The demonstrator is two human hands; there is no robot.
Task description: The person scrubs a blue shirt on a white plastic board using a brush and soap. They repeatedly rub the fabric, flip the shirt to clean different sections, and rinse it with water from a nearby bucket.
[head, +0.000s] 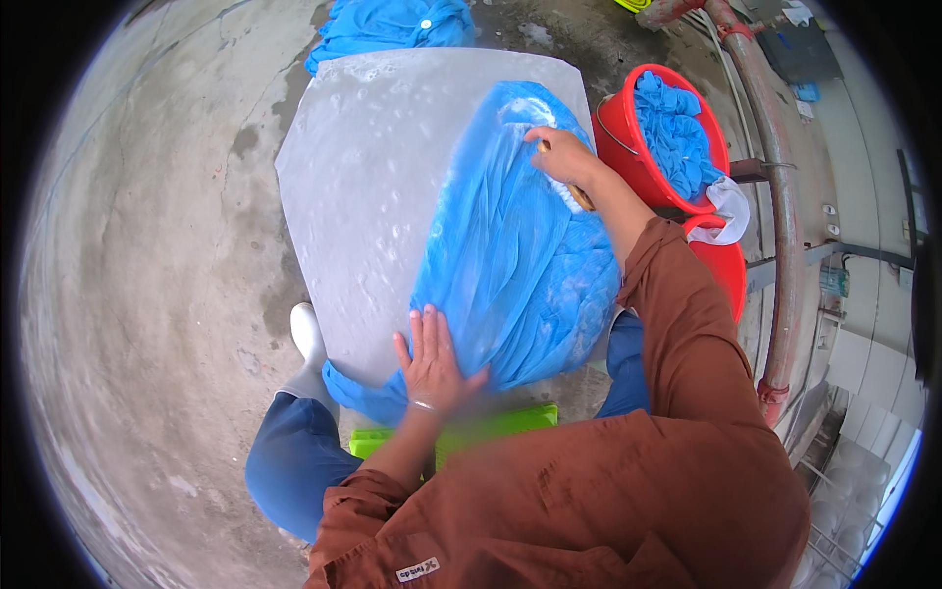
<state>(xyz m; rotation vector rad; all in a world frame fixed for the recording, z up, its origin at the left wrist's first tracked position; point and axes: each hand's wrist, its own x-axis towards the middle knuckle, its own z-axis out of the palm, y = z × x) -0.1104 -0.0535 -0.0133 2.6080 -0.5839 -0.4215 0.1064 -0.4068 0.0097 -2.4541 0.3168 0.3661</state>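
Wet blue cloth (493, 243) lies spread and wrinkled over the right half of a grey board (360, 177), with white suds near its far end. My right hand (563, 156) grips a scrub brush (580, 197) with a wooden back and pale bristles, which rests on the cloth's right side. Much of the brush is hidden beneath my fingers. Flat on the cloth's near left edge, my left hand (430, 361) presses down with fingers spread and holds nothing. A narrow tail of the cloth trails leftward past that wrist.
Beyond the board's far edge sits a heap of blue cloth (397, 29). A red bucket (625, 140) to the right holds more blue cloth, beside a second red bucket (721, 265) with white cloth on its rim. A rusty pipe (784, 221) runs farther right. Green plastic (508, 423) shows below.
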